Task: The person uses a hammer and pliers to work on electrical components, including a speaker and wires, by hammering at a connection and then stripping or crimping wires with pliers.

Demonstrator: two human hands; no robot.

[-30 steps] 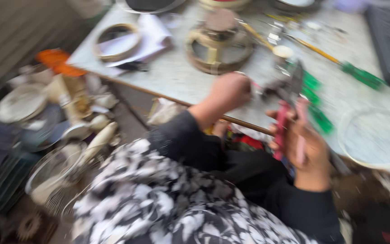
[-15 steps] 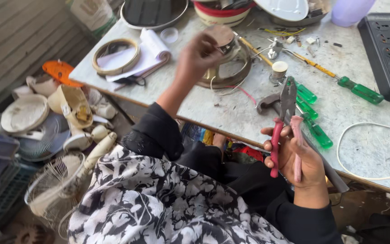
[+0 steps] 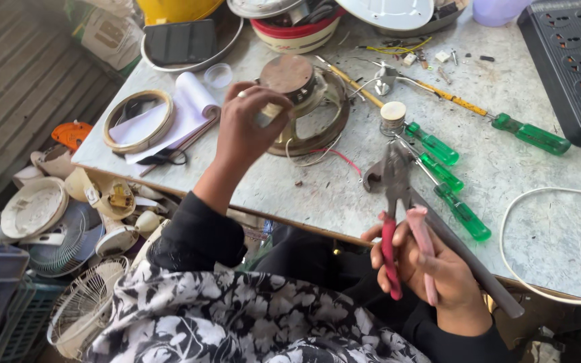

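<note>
Both hands steady: left hand [image 3: 247, 128] now gripping motor [image 3: 302, 101].

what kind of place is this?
Looks like a small appliance repair bench, probably for fans. The left hand reaches to a round motor on the marble table, the right hand grips red-handled pliers, green screwdrivers lie alongside, and fan guards pile on the floor.

Red-handled pliers [image 3: 398, 222], 4 green-handled screwdrivers [image 3: 531, 134]
</note>
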